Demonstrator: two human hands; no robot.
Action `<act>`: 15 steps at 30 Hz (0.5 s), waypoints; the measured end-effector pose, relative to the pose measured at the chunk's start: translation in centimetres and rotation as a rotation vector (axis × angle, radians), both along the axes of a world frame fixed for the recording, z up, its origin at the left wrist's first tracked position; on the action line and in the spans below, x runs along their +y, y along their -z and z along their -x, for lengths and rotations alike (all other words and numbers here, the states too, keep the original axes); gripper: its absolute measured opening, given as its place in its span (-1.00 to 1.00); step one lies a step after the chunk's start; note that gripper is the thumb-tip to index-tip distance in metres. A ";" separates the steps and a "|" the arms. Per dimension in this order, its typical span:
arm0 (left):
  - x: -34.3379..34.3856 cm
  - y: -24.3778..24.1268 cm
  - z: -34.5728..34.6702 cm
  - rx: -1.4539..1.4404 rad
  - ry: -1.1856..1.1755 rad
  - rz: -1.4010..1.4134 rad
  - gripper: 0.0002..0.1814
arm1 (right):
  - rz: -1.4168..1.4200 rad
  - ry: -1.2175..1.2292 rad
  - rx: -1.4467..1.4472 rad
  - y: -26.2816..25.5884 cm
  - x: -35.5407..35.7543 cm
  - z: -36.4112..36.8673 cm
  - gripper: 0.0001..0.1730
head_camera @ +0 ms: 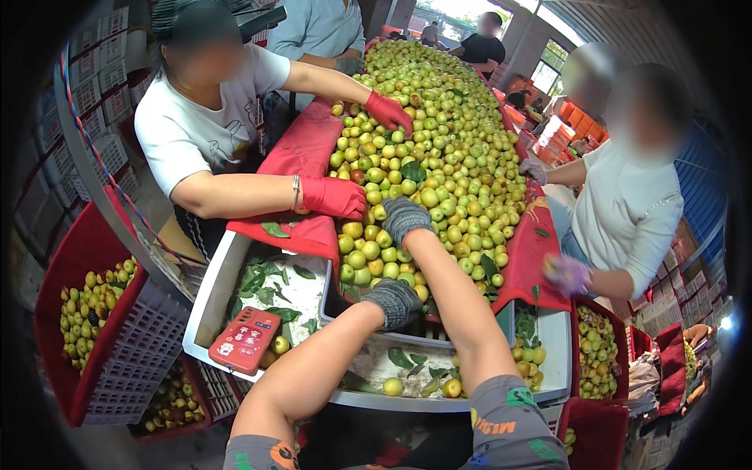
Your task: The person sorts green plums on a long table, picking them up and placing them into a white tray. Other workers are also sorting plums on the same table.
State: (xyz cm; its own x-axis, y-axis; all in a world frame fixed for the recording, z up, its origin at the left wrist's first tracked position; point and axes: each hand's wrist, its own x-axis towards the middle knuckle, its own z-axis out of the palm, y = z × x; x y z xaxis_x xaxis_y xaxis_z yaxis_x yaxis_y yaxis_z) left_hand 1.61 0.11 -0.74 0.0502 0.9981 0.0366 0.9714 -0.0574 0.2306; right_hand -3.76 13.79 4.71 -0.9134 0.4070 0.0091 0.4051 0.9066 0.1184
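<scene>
A long heap of green-yellow jujube fruits [435, 170] fills a sorting table lined with red cloth [305, 153]. My right hand [407, 218], in a grey knit glove, rests on the heap's near part, fingers among the fruits; whether it grips one is hidden. My left hand [395, 302], gloved alike, is lower, at the near edge of the heap, its fingers curled down and their contents hidden. A dark green leaf [413, 171] lies on the fruits beyond my right hand. In front of me the white tray rim [405, 402] curves round, with loose leaves and a few fruits inside.
A red phone case [245, 339] lies on the tray's left corner. At the left, a co-worker's red-gloved hands [335, 197] touch the heap; at the right is another's purple-gloved hand [567, 275]. Red-lined crates of fruit [132, 346] stand left, another crate [598, 352] right.
</scene>
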 end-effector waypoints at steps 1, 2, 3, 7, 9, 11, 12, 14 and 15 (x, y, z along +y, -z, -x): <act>0.0 -0.4 -0.3 0.003 0.004 0.013 -0.69 | 0.015 0.056 -0.114 -1.3 -0.2 0.2 -0.42; 0.4 -0.2 -0.4 0.030 -0.007 0.036 -0.69 | 0.003 0.026 -0.169 -1.4 0.8 0.5 -0.34; 0.3 -0.3 -0.3 -0.011 -0.020 0.025 -0.70 | 0.048 -0.017 -0.180 -1.6 1.5 0.7 -0.36; 0.0 -0.6 -0.3 -0.038 -0.009 0.085 -0.72 | 0.106 -0.163 -0.207 -0.9 1.8 -3.7 -0.48; -0.1 -0.3 -0.1 -0.036 0.012 0.033 -0.71 | 0.042 -0.116 -0.015 1.0 2.5 -7.2 -0.53; -0.4 -0.3 0.0 -0.060 0.019 0.028 -0.70 | 0.075 -0.058 0.031 0.8 3.0 -11.3 -0.54; -0.5 -0.3 0.0 -0.056 0.007 0.033 -0.69 | 0.137 -0.027 0.130 0.5 3.4 -13.8 -0.56; -0.6 -1.3 -0.3 -0.051 -0.027 0.074 -0.66 | 0.193 0.000 0.311 0.1 5.1 -19.6 -0.60; -0.8 -2.2 -0.7 -0.055 -0.044 0.111 -0.65 | 0.187 0.000 0.390 0.1 6.3 -22.9 -0.62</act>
